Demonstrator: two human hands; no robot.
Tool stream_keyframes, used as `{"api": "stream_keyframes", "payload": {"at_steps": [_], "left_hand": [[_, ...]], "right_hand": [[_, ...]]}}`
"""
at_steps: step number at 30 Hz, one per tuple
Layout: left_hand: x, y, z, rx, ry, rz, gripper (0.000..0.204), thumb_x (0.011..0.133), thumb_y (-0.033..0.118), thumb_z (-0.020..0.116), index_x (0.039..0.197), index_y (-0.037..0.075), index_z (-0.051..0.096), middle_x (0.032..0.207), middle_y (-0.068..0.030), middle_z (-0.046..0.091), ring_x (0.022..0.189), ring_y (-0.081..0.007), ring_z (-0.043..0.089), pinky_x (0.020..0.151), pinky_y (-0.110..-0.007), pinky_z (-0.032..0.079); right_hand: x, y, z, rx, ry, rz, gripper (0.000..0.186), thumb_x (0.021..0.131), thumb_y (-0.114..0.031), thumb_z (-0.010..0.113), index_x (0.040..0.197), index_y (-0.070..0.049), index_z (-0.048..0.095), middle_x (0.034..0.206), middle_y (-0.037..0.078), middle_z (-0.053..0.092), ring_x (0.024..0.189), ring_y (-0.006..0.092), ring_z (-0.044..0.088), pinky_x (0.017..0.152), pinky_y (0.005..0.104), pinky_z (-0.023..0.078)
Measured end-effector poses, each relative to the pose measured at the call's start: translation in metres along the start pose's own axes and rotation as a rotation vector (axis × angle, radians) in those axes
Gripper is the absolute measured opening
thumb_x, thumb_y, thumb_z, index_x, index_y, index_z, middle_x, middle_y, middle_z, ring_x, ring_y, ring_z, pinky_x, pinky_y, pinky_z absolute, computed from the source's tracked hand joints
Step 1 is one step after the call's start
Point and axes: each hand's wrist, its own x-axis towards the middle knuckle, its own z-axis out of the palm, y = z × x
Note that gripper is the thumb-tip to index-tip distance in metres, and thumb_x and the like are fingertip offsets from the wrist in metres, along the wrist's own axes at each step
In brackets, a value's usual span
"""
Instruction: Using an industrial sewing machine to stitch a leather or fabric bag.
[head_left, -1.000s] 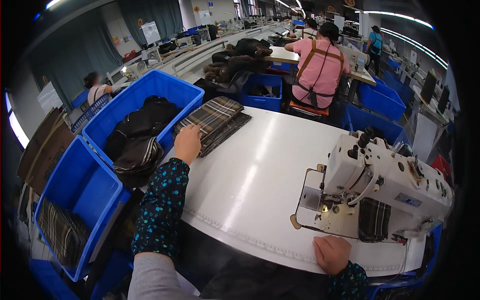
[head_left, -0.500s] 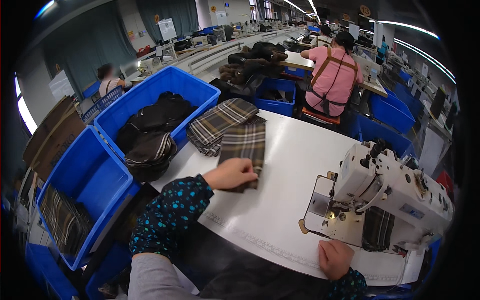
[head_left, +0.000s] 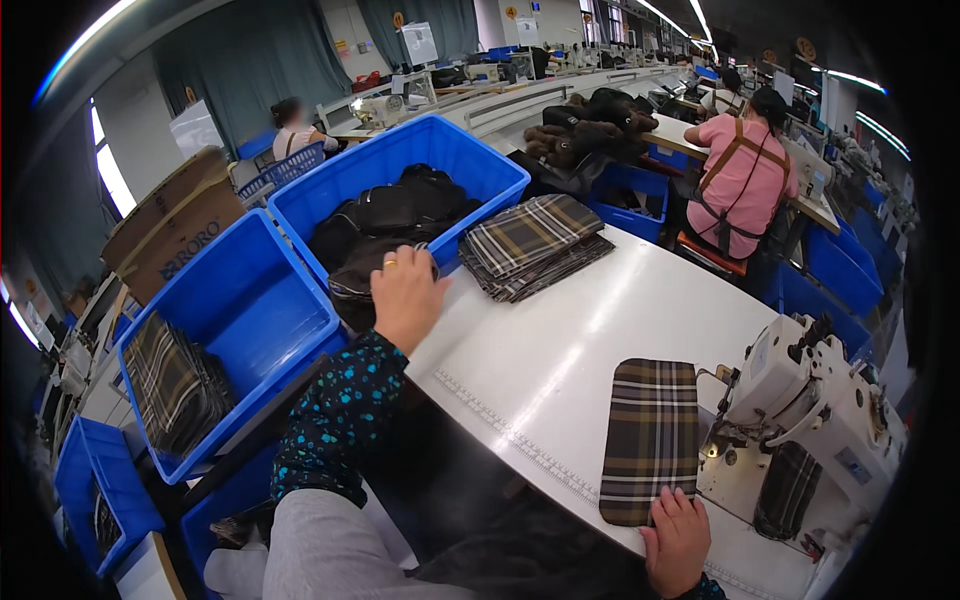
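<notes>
My left hand (head_left: 408,300) is over the near edge of the black fabric pieces (head_left: 415,205) in the large blue bin. Its fingers are stretched out and seem to touch the front piece; I see no grip. My right hand (head_left: 680,535) lies with extended fingers on the lower right corner of a plaid fabric panel (head_left: 650,440) with rounded corners. That panel lies flat on the white table, left of the sewing machine (head_left: 810,400). Another plaid piece (head_left: 787,490) hangs partly beneath the machine's arm. A stack of plaid panels (head_left: 535,240) rests beside the bin.
The large blue bin (head_left: 500,180) stands along the table's left side. A second blue bin (head_left: 265,290) next to it holds plaid panels (head_left: 170,385). A cardboard box (head_left: 170,230) is behind. A person in pink (head_left: 740,180) sits ahead at another table.
My left hand has left the plaid panel and moved up-left to the black pieces. The panel now lies by the machine under my right hand. The view has turned left.
</notes>
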Motion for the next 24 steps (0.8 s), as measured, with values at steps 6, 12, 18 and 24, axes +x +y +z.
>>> {"api": "stream_keyframes", "payload": {"at_steps": [6, 12, 18, 24], "left_hand": [[0.028, -0.094, 0.015, -0.306, -0.418, -0.242, 0.036, 0.083, 0.041, 0.077, 0.084, 0.006, 0.069, 0.087, -0.0140, 0.071, 0.085, -0.0345, 0.069, 0.073, -0.045, 0.051], [0.063, -0.080, -0.037, -0.426, 0.217, -0.139, 0.029, 0.095, 0.029, 0.067, 0.086, 0.002, 0.062, 0.076, -0.0164, 0.063, 0.071, -0.0350, 0.062, 0.065, -0.044, 0.047], [0.051, -0.042, -0.132, -0.881, 0.282, 0.000, 0.031, 0.103, 0.024, 0.063, 0.082, 0.004, 0.053, 0.070, 0.0024, 0.042, 0.065, -0.0067, 0.036, 0.057, -0.024, 0.031], [0.006, -0.006, -0.178, -1.249, 0.042, 0.005, 0.027, 0.105, 0.017, 0.058, 0.082, 0.006, 0.049, 0.078, 0.0035, 0.045, 0.071, -0.0052, 0.037, 0.066, -0.023, 0.029]], "right_hand": [[-0.002, 0.003, 0.005, 0.040, -0.006, 0.014, 0.038, 0.096, -0.021, 0.069, 0.127, 0.000, 0.064, 0.135, 0.019, 0.062, 0.129, 0.0346, 0.056, 0.112, 0.0501, 0.040], [-0.001, 0.000, -0.001, 0.141, -0.051, 0.139, 0.033, 0.087, -0.010, 0.069, 0.118, 0.000, 0.065, 0.132, 0.017, 0.063, 0.127, 0.0391, 0.055, 0.112, 0.0566, 0.036], [0.006, 0.021, -0.005, 0.091, -0.103, 0.119, 0.019, 0.089, 0.000, 0.057, 0.107, -0.003, 0.064, 0.133, 0.010, 0.064, 0.130, 0.0333, 0.055, 0.114, 0.0577, 0.035], [0.021, 0.035, -0.008, -0.043, -0.051, -0.032, 0.016, 0.087, -0.010, 0.064, 0.102, -0.004, 0.063, 0.129, 0.011, 0.066, 0.124, 0.0328, 0.058, 0.106, 0.0492, 0.044]]}}
